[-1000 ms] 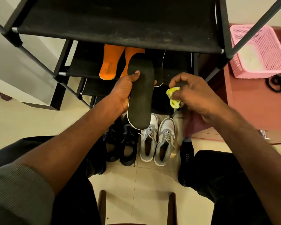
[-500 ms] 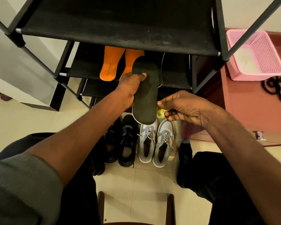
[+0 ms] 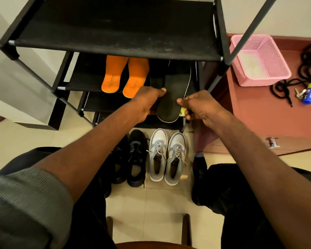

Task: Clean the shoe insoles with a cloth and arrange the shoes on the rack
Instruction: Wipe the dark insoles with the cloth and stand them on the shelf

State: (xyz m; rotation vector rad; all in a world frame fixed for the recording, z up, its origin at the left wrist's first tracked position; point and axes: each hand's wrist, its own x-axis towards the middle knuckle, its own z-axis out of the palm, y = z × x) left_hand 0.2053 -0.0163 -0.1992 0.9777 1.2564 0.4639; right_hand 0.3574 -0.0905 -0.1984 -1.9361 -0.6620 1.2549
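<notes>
In the head view, a black insole [image 3: 171,101] is held between both hands in front of the rack [image 3: 115,29], its long axis running away from the person, heel end nearest and toe end pushed in over the second shelf [image 3: 90,81]. The left hand [image 3: 147,103] is set against the insole's left edge, thumb laid across the top face and the other fingers hidden beneath, so a grip on it is judged likely. The right hand [image 3: 199,106] is set at the insole's right edge, its fingers curled; a scrap of yellow cloth [image 3: 183,110] is pinched in it, and whether the insole's edge is also pinched cannot be told. The insole thus lies between the two hands, slightly forward of both, with neither hand clearly nearer. A second black insole [image 3: 187,76] is seen lying on the shelf just behind and to the right, and two orange insoles [image 3: 124,76] lie side by side to the left on the same shelf. On the floor below, grey shoes [image 3: 167,155] and black shoes [image 3: 133,157] stand in pairs, toes toward the rack. The coming move is judged to turn on sliding the held insole straight forward along its own length.
</notes>
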